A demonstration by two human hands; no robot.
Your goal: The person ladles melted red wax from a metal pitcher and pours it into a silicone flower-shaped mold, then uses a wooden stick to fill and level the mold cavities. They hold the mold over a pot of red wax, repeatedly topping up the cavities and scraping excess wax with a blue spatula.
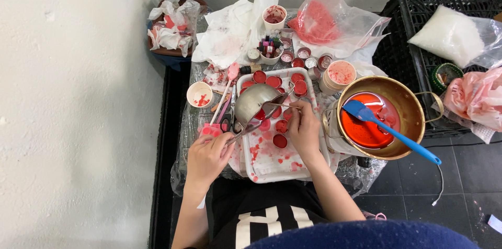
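One steel ladle [254, 101] hangs tilted over the white rectangular tray [272, 168], its handle clenched in the left hand [208, 156]. The right hand [304, 127] pinches a thin metal tool [282, 103] at the ladle's lip. About ten small round tins of red wax [280, 140] sit on the tray; the ladle hides some. Towards the tabletop's right edge stands one brass pot of red liquid [408, 118] with one blue spatula [389, 131]. Two paper cups [200, 93] stand nearby. The far-edge clutter is hard to make out.

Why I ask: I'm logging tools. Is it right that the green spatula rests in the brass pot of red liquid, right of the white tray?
Not quite: the spatula is blue, not green. The head view shows it resting in the brass pot of red liquid, right of the white tray.
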